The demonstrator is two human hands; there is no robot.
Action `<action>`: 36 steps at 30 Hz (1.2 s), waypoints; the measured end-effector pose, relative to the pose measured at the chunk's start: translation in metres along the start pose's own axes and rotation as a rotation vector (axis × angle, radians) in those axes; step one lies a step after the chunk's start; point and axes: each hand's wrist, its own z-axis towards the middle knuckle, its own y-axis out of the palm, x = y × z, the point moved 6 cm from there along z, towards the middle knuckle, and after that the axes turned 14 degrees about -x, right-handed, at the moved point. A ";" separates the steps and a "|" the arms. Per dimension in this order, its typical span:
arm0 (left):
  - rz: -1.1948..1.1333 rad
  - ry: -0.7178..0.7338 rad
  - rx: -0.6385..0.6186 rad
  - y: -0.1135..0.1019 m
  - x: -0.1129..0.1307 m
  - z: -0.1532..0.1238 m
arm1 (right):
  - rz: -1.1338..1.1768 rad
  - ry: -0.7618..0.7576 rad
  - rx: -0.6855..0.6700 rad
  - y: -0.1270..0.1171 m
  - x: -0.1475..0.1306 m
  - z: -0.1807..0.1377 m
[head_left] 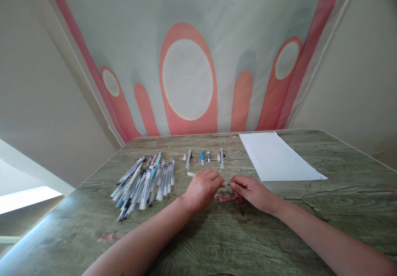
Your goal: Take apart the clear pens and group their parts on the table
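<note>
1 pen [227, 183] — pinched between the left hand [204, 188] and right hand [252, 192].

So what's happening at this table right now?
A person's left hand and right hand pinch a small, thin piece between them, mostly hidden, so I can't tell exactly what it is. A pile of pens lies to the left, a blue piece lies beyond the hands, and a white sheet lies to the right.
</note>
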 end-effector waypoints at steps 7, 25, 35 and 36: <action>-0.079 -0.016 0.041 0.000 -0.005 -0.001 | -0.014 0.002 0.025 -0.004 -0.001 -0.002; -0.057 -0.005 -0.005 0.006 -0.011 0.000 | -0.010 0.008 0.028 -0.005 0.003 -0.002; -0.064 -0.020 -0.031 0.008 -0.012 0.000 | -0.065 0.011 0.044 -0.006 0.002 -0.002; -0.064 -0.023 -0.038 0.008 -0.012 0.000 | -0.073 0.012 0.047 -0.006 0.003 -0.002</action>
